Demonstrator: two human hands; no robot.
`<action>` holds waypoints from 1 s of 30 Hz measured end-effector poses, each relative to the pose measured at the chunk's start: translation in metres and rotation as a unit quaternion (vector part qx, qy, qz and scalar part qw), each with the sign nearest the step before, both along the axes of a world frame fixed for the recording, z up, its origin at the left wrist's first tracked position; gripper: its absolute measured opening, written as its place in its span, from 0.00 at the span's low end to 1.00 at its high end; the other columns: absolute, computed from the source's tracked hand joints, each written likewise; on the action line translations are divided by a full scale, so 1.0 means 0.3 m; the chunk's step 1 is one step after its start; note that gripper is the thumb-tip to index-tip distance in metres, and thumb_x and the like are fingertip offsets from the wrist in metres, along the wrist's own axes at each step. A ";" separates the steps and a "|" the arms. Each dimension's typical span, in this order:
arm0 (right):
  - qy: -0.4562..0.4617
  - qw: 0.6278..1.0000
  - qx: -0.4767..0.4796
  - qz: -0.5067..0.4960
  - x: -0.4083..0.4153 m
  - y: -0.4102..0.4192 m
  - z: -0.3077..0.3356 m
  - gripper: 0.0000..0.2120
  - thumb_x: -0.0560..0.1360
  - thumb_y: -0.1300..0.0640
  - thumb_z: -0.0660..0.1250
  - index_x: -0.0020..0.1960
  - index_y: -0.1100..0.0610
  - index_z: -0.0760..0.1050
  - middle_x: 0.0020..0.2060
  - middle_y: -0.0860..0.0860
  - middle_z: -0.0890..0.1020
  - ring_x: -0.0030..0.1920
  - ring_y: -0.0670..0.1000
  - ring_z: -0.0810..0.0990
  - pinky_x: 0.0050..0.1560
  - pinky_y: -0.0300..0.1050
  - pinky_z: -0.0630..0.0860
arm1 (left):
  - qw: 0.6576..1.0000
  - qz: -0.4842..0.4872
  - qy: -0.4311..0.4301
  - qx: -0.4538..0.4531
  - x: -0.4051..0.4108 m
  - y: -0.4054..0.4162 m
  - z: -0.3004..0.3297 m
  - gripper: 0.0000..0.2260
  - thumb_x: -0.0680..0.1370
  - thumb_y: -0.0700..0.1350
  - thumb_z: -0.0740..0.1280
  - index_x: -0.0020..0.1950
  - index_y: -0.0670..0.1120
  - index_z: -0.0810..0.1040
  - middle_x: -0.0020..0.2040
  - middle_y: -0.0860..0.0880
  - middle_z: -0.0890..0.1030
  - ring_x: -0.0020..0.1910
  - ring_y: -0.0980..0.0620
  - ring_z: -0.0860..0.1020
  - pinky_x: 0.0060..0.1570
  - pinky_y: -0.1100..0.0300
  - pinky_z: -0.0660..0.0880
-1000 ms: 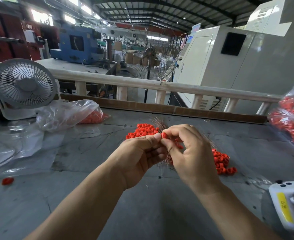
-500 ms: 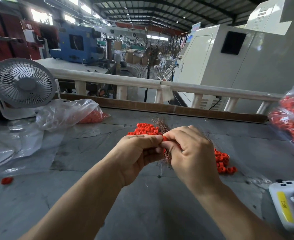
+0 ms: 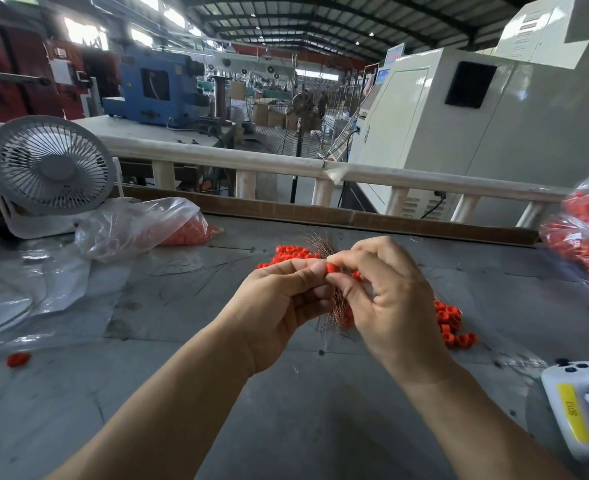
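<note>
A red ring [image 3: 333,268] is pinched by the right hand [image 3: 397,306] above the table [image 3: 286,427], nearer its far edge, against copper wires [image 3: 336,306] gripped in the left hand [image 3: 275,306]; threading appears in hand, and next a wire end must be aligned with the bore

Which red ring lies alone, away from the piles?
The red ring far left on the table; the other loose ones lie in heaps mid-table.
</note>
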State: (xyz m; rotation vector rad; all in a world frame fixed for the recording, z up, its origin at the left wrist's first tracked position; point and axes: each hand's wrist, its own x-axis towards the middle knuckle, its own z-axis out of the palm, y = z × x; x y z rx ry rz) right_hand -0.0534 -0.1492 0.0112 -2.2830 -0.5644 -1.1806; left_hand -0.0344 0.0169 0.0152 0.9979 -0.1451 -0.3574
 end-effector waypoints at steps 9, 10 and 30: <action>0.049 0.998 0.029 0.040 -0.010 0.016 0.000 0.10 0.77 0.57 0.75 0.58 0.54 0.82 0.49 0.45 0.84 0.47 0.44 0.82 0.47 0.43 0.81 | 0.995 0.072 -0.050 0.055 0.016 0.000 -0.016 0.07 0.80 0.35 0.68 0.55 0.35 0.82 0.48 0.37 0.82 0.46 0.44 0.81 0.53 0.51 0.80; 0.054 0.997 0.037 0.045 -0.009 0.016 -0.002 0.10 0.77 0.57 0.75 0.58 0.54 0.82 0.48 0.45 0.84 0.47 0.43 0.82 0.47 0.41 0.81 | 0.995 0.070 -0.051 0.057 0.016 0.001 -0.016 0.08 0.80 0.35 0.68 0.56 0.35 0.82 0.48 0.37 0.82 0.46 0.44 0.81 0.52 0.52 0.80; 0.151 0.975 0.120 0.111 -0.010 0.030 -0.015 0.09 0.77 0.61 0.74 0.54 0.48 0.82 0.44 0.40 0.84 0.46 0.42 0.85 0.45 0.31 0.77 | 0.988 0.104 -0.056 0.102 0.022 -0.007 -0.036 0.08 0.76 0.41 0.73 0.51 0.36 0.83 0.42 0.42 0.84 0.41 0.49 0.80 0.48 0.54 0.79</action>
